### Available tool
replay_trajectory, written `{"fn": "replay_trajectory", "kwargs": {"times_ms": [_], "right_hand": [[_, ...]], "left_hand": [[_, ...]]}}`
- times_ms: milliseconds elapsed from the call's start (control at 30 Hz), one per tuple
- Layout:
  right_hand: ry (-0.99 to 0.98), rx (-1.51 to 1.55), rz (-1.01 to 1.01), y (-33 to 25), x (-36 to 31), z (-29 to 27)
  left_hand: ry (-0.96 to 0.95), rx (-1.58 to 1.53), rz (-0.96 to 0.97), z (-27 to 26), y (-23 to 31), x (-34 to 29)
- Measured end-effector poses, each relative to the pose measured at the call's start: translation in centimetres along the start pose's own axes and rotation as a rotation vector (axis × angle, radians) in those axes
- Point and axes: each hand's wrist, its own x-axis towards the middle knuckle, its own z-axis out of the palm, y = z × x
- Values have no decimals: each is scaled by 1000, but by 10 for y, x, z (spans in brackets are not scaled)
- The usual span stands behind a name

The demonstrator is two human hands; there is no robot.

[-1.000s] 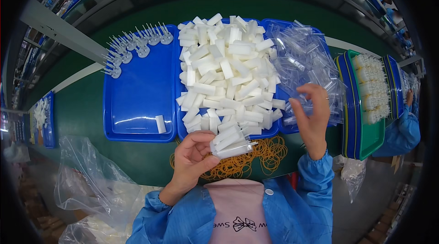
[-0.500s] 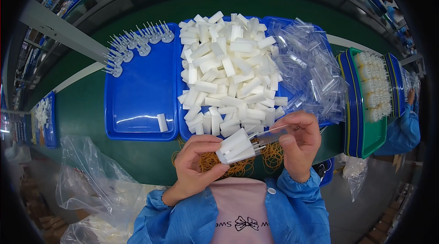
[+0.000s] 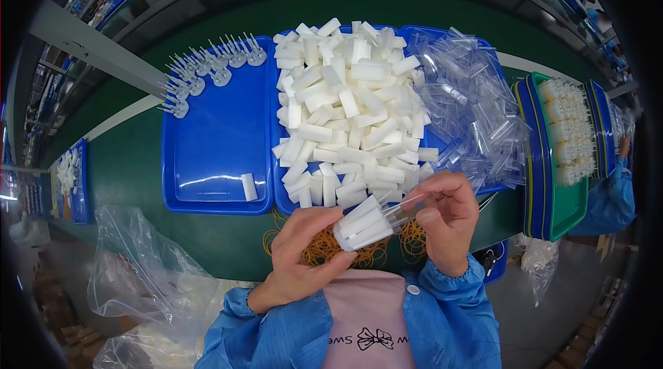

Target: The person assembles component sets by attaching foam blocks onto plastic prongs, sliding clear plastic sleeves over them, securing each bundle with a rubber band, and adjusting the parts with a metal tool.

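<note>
My left hand [image 3: 300, 251] grips a bundle of white blocks [image 3: 362, 225] between thumb and fingers, just in front of the trays. From the bundle's right end stick out slim clear prongs. My right hand [image 3: 449, 220] pinches a thin clear plastic piece [image 3: 413, 200] at those prongs; its exact shape is hard to make out, and where it meets them is unclear. Beyond my hands, a blue tray is heaped with loose white blocks [image 3: 349, 117]. Clear plastic pieces [image 3: 469, 106] fill the tray to its right.
The left blue tray [image 3: 214, 155] holds pronged clear bases [image 3: 219, 72] at its far edge and one white block [image 3: 248, 187] near the front. Rubber bands [image 3: 338, 248] lie under my hands. Stacked trays with finished-looking white rows [image 3: 566, 127] stand right; a plastic bag [image 3: 138, 251] lies left.
The clear piece in my right hand has come closer to the bundle and now overlaps the prong end. My left hand keeps its grip, with the bundle tilted slightly differently.
</note>
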Motion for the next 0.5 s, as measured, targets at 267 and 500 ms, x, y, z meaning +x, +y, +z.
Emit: {"fn": "replay_trajectory", "kwargs": {"times_ms": [267, 500], "right_hand": [[-36, 59, 28, -9, 1, -3], [-70, -211, -119, -19, 1, -4]], "left_hand": [[-109, 13, 85, 1, 10, 8], [-124, 8, 118, 3, 11, 9]]}}
